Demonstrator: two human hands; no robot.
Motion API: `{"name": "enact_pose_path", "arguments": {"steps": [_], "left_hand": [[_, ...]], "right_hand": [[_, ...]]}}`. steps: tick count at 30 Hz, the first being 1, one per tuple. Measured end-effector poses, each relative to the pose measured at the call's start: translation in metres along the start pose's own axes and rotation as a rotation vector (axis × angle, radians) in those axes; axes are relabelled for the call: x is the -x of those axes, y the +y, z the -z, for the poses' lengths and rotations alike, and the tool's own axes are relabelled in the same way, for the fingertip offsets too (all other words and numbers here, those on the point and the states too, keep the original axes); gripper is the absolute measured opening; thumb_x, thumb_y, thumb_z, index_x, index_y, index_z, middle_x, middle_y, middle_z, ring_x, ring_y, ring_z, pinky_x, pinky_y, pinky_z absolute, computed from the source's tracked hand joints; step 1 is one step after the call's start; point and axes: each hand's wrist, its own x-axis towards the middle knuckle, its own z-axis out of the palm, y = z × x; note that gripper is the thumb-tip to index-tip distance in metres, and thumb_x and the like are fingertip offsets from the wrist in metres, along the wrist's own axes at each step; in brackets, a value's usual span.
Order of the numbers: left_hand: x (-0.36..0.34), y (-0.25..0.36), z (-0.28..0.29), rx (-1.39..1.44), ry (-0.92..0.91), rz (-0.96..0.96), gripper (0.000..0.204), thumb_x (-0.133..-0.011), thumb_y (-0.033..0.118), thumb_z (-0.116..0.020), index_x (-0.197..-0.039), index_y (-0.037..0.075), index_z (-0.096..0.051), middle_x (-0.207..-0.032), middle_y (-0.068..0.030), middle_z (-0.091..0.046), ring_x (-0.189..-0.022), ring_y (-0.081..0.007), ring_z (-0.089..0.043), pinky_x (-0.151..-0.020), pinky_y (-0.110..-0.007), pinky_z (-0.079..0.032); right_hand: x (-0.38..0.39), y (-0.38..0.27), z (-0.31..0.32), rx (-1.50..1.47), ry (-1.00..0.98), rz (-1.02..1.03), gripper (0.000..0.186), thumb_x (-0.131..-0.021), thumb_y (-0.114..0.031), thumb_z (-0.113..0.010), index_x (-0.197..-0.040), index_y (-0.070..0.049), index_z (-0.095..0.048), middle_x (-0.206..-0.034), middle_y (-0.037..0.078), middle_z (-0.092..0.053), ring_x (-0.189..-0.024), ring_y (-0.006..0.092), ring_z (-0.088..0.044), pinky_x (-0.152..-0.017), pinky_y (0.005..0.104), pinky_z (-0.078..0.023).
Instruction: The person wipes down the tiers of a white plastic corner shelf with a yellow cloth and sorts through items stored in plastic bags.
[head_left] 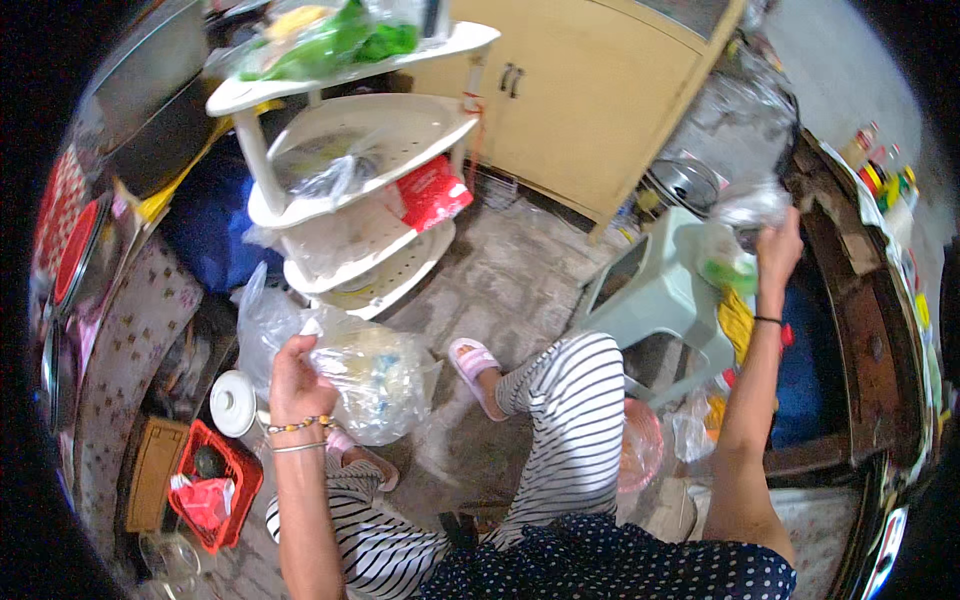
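Head view, contents by size. Cabinet (570, 100): cream, two dark handles, at the back. Shelf rack (265, 190): white plastic, several tiers with rounded fronts, left of the cabinet. Stool (650, 300): pale green plastic, to the right. Large bag (380, 390): clear, crumpled, bulging plastic; pale yellow contents with a light-blue patch show through; located near the rack's lower tiers, immediately right of the left hand (300, 385) and overlapped by it. Left hand: bracelets at the wrist, fingers partly bent; whether they grip the bag cannot be told. Basket (205, 490): red plastic, on the floor, lower left, a dark round item and a red-and-white packet inside. Small bag (748, 205): clear, wrinkled, greyish, blurred; at the upper left of the right hand (780, 250), whose fingers are closed on it, above the stool's right side. Lid (234, 402): white, round, with a central knob, left of the left wrist.
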Motion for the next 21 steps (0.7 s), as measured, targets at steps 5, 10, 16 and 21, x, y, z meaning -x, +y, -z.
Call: {"name": "enact_pose_path", "arguments": {"steps": [5, 10, 16, 21], "left_hand": [[0.009, 0.017, 0.002, 0.230, -0.068, 0.033, 0.029, -0.075, 0.006, -0.049, -0.103, 0.000, -0.054, -0.102, -0.0129, -0.062, -0.096, -0.0285, -0.059, -0.093, -0.042, -0.043], [-0.003, 0.005, -0.013, 0.253, -0.052, 0.017, 0.027, -0.077, 0.005, -0.048, -0.103, 0.005, -0.054, -0.101, -0.0089, -0.062, -0.093, -0.0250, -0.060, -0.084, -0.038, -0.048], [-0.009, 0.003, -0.027, 0.238, 0.045, -0.053, 0.039, -0.076, 0.003, -0.052, -0.114, 0.007, -0.047, -0.107, -0.0072, -0.057, -0.095, -0.0235, -0.057, -0.084, -0.037, -0.046], [-0.015, 0.005, -0.044, 0.240, 0.081, -0.061, 0.048, -0.075, 0.004, -0.056, -0.121, 0.007, -0.042, -0.110, -0.0065, -0.055, -0.096, -0.0223, -0.055, -0.085, -0.037, -0.044]], "right_hand": [[-0.013, -0.106, -0.006, -1.244, -0.341, -0.430, 0.029, -0.091, -0.018, -0.053, -0.115, -0.001, -0.053, -0.104, 0.005, -0.058, -0.091, 0.0163, -0.056, -0.078, 0.0307, -0.047], [0.016, -0.217, -0.083, -1.790, -0.694, -0.649, 0.033, -0.087, -0.016, -0.057, -0.119, -0.008, -0.049, -0.114, 0.004, -0.055, -0.104, 0.0187, -0.053, -0.090, 0.0360, -0.044], [0.042, -0.368, -0.215, -2.102, -1.032, -0.364, 0.032, -0.087, -0.014, -0.057, -0.117, -0.009, -0.049, -0.114, 0.003, -0.054, -0.101, 0.0146, -0.052, -0.085, 0.0329, -0.045], [0.012, -0.377, -0.265, -1.131, -0.858, 0.037, 0.049, -0.076, -0.010, -0.066, -0.120, -0.002, -0.048, -0.109, 0.012, -0.057, -0.099, 0.0235, -0.056, -0.086, 0.0353, -0.046]]}}
